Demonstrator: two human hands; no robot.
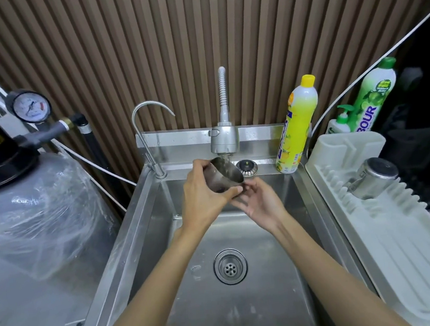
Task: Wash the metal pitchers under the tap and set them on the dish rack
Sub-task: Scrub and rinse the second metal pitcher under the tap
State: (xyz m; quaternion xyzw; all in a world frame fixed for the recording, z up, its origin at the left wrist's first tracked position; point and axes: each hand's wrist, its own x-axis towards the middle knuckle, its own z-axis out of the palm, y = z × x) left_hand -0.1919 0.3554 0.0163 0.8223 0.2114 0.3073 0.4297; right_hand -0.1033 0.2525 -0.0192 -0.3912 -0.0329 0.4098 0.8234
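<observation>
Both forearms (152, 290) stretched over the sink (146, 221), the widest thing below the hands. Off to the right of the right hand (261, 203) stood the dish rack (397, 238), and on it an upturned pitcher (376, 177), well apart from both hands. Just above the hands hung the tap (224, 140), with water running from it.

Between the hands, over the sink and directly under that stream, was the pitcher (225, 177), tilted so its mouth faced the tap. The left hand (201, 197) gripped it, fingers curled round its side and thumb across its lower edge. The right hand sat just below and right of it, fingers loosely bent with their tips at the pitcher's base. Whether they pinched the metal or only touched it could not be told.

Rinsing looked to be the step in hand. To do it well, the mouth should probably stay under the stream while the left hand rolls the pitcher, so that water sweeps the whole inner wall. The right hand's fingers could rub the base and rim. Wet steel is likely slippery, so a firm left grip seems wise, and the pitcher should be emptied before it goes to the rack.
</observation>
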